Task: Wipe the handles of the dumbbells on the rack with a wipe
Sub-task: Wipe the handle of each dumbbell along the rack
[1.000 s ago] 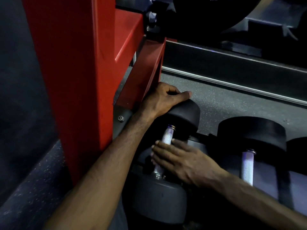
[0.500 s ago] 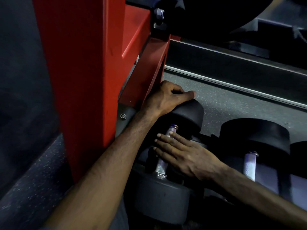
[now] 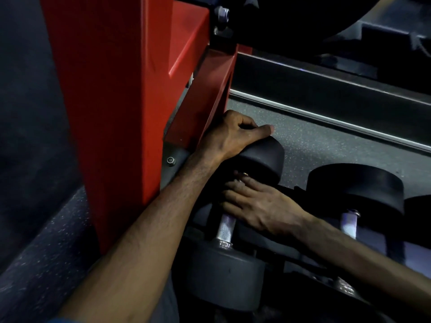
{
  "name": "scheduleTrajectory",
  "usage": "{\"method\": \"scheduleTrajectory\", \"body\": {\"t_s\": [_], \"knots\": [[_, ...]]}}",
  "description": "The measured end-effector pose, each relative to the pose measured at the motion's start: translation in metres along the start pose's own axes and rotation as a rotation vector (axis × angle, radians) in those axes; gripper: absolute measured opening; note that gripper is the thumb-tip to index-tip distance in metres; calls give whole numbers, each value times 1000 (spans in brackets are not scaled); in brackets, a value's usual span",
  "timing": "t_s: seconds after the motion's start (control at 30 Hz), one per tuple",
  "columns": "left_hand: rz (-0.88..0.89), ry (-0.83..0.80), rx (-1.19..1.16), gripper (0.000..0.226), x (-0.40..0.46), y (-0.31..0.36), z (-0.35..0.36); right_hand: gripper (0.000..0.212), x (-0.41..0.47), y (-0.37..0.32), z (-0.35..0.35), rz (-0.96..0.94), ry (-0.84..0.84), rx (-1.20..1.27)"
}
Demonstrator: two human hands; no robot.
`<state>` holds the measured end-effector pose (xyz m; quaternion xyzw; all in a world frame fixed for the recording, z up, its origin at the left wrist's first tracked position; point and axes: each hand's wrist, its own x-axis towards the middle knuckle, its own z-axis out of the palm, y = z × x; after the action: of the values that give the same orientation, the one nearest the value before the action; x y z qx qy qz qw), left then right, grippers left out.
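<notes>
Nearest the camera, the left forearm crosses up from the lower left and the right forearm comes in from the lower right, both bare. Between them lies the first dumbbell (image 3: 227,273), its near head a dark grey disc and its knurled metal handle (image 3: 225,229) running up and away to the far head, a black disc. A stretch of the handle's lower half shows bare and bright just above the near head.

The right hand (image 3: 261,206) lies across the upper part of that handle, its fingers (image 3: 233,194) straight and laid flat over the metal, pointing left. Whether a wipe lies under them cannot be told; none shows.

Farther on, the left hand (image 3: 231,138) sits on top of the far head of the same dumbbell, its fingers curled over the rim and the thumb stretched out to the right along the edge, gripping the head.

To the right stands a second dumbbell (image 3: 354,190), its short bright handle showing below a broad black head. At the right edge a sliver of a third black head (image 3: 419,206) shows, making three dumbbells in view.

Left of the hands rises the red rack upright (image 3: 112,101), with a bolt (image 3: 171,160) in the grey plate at its foot. Beyond lies speckled grey floor (image 3: 314,141) and a dark rail with a pale strip (image 3: 326,113).
</notes>
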<state>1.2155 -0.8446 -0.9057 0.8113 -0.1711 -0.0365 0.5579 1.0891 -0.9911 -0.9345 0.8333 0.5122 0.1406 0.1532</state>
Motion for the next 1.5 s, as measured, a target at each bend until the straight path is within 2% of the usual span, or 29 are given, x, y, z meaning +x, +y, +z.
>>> {"method": "scheduleTrajectory", "body": {"t_s": [0.07, 0.17, 0.33, 0.47, 0.6, 0.73, 0.83, 0.97, 1.03, 1.07, 1.1, 1.17, 1.23, 1.3, 1.4, 1.47, 1.5], "knots": [[3, -1, -4, 40, 0, 0, 0, 39, 3, -2, 3, 2, -21, 2], [-8, 0, 1, 41, -1, 0, 1, 38, 5, -20, 7, -116, -34, 42], [13, 3, 21, 41, -1, 1, 0, 60, 7, -5, -3, 93, 81, -29], [3, 13, 20, 41, -1, 0, 0, 38, 9, -27, 6, -56, 41, 37], [7, 20, 5, 41, 1, -1, 2, 52, -9, -5, -2, 115, 43, -3], [4, 19, -24, 40, -1, 1, 3, 47, -23, -17, -6, 82, 19, 18], [3, 22, -10, 41, -2, 2, 2, 52, -30, -11, -12, 201, 37, 30], [5, 25, 1, 45, -4, 6, 1, 46, -29, -18, -9, 149, 15, 1], [3, 23, 0, 45, -4, 5, 1, 49, -30, -19, -4, 247, 68, 26], [4, 23, -6, 45, -4, 4, 2, 50, -30, -22, -3, 326, 95, 107], [6, 27, -12, 45, -4, 3, 1, 48, -29, -27, -2, 458, 119, 291], [18, 31, -21, 45, -3, 2, 2, 41, -22, -44, -5, 808, 161, 663], [18, 38, -23, 44, -4, 1, 1, 29, -10, -56, -8, 1110, 403, 980], [13, 36, -16, 45, -4, 1, 2, 23, 1, -65, -2, 1300, 595, 1226], [24, 33, -5, 49, -3, -2, 2, 18, 19, -59, 1, 1576, 784, 1777], [27, 32, -15, 50, -3, -2, 2, 19, 29, -53, -1, 1655, 866, 2137], [24, 32, -19, 49, -3, -1, 2, 19, 30, -51, -3, 1661, 851, 2280]]}}
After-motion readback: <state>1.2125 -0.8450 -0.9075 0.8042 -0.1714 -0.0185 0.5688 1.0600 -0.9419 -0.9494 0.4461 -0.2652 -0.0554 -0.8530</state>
